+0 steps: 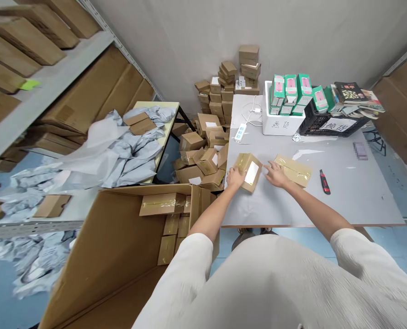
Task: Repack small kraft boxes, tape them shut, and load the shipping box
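Note:
A small taped cardboard box (241, 161) with a white label on one side sits at the left part of the grey-topped table. My left hand (235, 177) grips its near left edge, fingers against the cardboard. Just to the right, my right hand (276, 174) holds nothing; its fingers are apart and point toward the labelled box, with a gap between. Behind that hand lies a second cardboard box (297, 170), flat and closed with shiny tape, partly covered by the hand and wrist. Farther right rests a red and black utility knife (325, 182).
At the table's back stand a white bin (283, 124) of green boxes and a black crate (334, 128) with books. A power strip (240, 132) lies back left. A large open carton (128, 237) holding taped boxes stands left, near piled empty boxes (189, 141).

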A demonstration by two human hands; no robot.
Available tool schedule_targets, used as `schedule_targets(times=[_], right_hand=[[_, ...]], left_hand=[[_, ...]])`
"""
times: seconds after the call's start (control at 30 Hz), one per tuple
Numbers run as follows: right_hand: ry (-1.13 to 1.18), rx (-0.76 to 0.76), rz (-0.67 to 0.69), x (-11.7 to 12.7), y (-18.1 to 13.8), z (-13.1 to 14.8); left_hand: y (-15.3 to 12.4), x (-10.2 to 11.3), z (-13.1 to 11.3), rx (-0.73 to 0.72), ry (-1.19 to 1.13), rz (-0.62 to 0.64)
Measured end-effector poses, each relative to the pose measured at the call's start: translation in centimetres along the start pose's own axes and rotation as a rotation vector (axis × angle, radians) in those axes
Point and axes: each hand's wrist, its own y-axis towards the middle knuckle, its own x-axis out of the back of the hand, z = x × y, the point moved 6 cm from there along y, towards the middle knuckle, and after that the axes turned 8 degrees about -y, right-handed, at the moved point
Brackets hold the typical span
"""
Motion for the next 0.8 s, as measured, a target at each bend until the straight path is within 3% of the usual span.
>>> schedule_targets(times=[0.17, 0.3, 0.53, 0.67, 0.8], right_hand=[[0.165, -0.003, 0.121, -4.8, 1.1, 4.6], [0.253, 0.0, 0.116, -7.4, 2.1, 7.0], [0.237, -0.055, 0.119, -8.4, 2.8, 7.4], [0.309, -0.048, 0.124, -8.6, 2.8, 7.3], [0.422, 0.005, 0.075, -8.9, 3.4, 8.4]], left_hand=[[1.5, 0.7, 3.9, 0.06, -0.107, 0.037], [2.2, 0.4, 6.0, 0.027, -0.148, 0.101], [2.1, -2.0, 8.5, 0.065, -0.176, 0.25], [2.1, -2.6, 8.8, 0.074, -0.22, 0.22], [2.8, -1.9, 9.1, 0.094, -0.252, 0.169]])
